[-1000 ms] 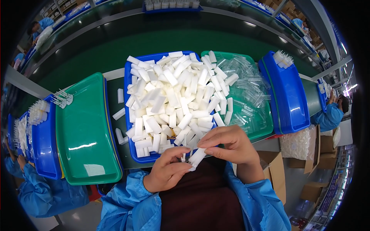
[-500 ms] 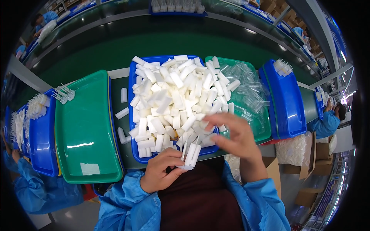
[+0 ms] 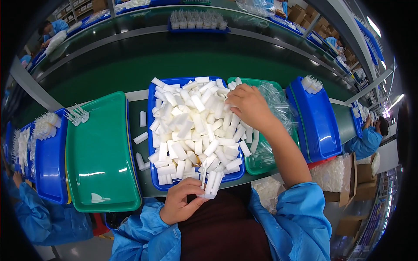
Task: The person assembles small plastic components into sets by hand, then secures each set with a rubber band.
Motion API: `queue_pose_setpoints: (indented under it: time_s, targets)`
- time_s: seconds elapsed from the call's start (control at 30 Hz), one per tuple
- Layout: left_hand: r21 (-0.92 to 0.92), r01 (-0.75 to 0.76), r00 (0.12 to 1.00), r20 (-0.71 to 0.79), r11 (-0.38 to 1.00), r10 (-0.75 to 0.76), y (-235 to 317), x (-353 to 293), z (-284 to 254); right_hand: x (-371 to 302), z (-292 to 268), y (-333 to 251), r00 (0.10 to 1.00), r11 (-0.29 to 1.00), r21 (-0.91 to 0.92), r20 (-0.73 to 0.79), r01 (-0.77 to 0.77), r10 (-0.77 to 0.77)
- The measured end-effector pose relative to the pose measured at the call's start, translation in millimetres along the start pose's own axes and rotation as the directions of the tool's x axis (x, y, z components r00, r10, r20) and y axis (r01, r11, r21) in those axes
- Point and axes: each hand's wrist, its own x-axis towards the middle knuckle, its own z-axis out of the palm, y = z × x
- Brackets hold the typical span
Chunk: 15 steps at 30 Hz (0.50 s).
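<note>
At twelve o'clock, a long green surface [image 3: 204, 61] and, across it, a blue tray [image 3: 198, 30] of white parts; at ten, a co-worker [image 3: 58, 27]; at three, a blue-clad person [image 3: 365, 142]; at four, a cardboard box [image 3: 349, 225].

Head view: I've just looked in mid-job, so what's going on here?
The person's left hand holds a small white part with upright pieces, just in front of the blue tray. The right hand is at the right side of the heap of white blocks in that tray; whether its fingers grip one cannot be told. Clear plastic pieces lie to the right, and a green tray sits to the left.
</note>
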Motion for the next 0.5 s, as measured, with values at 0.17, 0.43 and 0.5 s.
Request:
queue_pose_setpoints:
  time_s: [0.17, 0.43, 0.5]
  targets:
    - [0.001, 0.013, 1.0, 0.01, 1.0, -0.013, -1, 2, 0, -7, -5, 2, 1.0, 1.0, 0.014, -0.021, 0.001, 0.0]
    - [0.01, 0.028, 0.998, 0.06, 1.0, -0.029, -2, 10, 4, -8, 4, 2, 0.986, 0.998, -0.011, -0.159, -0.055, 0.053]
    - [0.044, 0.01, 0.998, 0.062, 0.999, -0.013, -3, 9, 4, -6, 6, 4, 0.997, 0.999, 0.044, -0.073, -0.027, 0.031]
